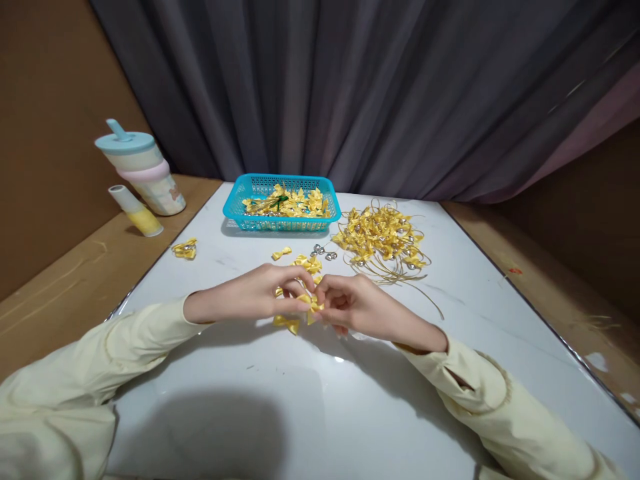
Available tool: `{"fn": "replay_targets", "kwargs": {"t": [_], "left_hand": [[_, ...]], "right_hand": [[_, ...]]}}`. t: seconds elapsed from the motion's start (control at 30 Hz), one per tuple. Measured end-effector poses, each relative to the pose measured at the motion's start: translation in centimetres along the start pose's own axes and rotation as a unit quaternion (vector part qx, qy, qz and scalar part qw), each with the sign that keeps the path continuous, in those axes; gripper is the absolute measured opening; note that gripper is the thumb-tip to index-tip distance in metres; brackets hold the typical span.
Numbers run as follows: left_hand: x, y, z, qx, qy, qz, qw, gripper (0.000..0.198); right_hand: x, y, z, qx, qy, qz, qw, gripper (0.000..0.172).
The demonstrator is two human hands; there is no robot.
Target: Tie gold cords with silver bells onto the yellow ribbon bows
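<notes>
Where both meet, left hand (260, 293), right hand (350, 303), seemingly pinching bow (313, 303)

Yellow bows (300, 308), turquoise basket (231, 207), white table (280, 400), grey curtain (350, 87)

Dim overhead light, glare on table (350, 400), edges warped.

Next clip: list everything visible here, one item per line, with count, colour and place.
White glossy tabletop: one, centre.
Turquoise plastic mesh basket: one, far centre, holding yellow bows.
Pile of yellow ribbon bows with gold wire: one heap, right of the basket.
Loose yellow ribbon bows: a few, before the basket; one cluster at the table's left edge.
Pastel tumbler with blue lid: one, far left.
Small yellow-and-white tube: one, beside the tumbler.
Grey curtain: behind.
Left hand, right hand: cream sleeves, together pinching a yellow ribbon bow.
</notes>
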State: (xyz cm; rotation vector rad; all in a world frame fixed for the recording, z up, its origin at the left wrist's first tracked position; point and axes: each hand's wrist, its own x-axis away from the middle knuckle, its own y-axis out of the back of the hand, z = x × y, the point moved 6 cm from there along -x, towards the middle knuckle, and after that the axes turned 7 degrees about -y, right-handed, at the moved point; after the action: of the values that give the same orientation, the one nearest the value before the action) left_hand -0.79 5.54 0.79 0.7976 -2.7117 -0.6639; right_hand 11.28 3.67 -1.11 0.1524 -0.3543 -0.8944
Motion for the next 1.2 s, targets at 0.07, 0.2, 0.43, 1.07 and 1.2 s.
{"fn": "replay_targets", "kwargs": {"t": [0.07,0.2,0.43,1.07,1.2], "left_hand": [[0.1,-0.3,-0.5,-0.045,-0.048,0.025,0.998,0.021],[0.3,-0.4,-1.1,-0.068,-0.086,0.050,0.993,0.021],[0.4,-0.4,-1.6,-0.103,-0.101,0.088,0.986,0.018],[0.1,-1.4,-0.9,-0.085,-0.163,0.107,0.977,0.014],[-0.1,-1.3,-0.8,-0.080,-0.174,0.094,0.977,0.014]], "right_hand": [[0.1,-0.3,-0.1,-0.024,-0.024,0.036,0.999,0.014],[0.3,-0.6,0.0,-0.086,-0.050,0.079,0.992,0.016],[0.5,-0.6,0.2,-0.106,-0.057,0.100,0.988,0.019],[1.0,-1.1,0.6,-0.047,-0.065,0.147,0.986,0.024],[1.0,-0.6,1.2,-0.063,-0.055,0.124,0.989,0.018]]}}
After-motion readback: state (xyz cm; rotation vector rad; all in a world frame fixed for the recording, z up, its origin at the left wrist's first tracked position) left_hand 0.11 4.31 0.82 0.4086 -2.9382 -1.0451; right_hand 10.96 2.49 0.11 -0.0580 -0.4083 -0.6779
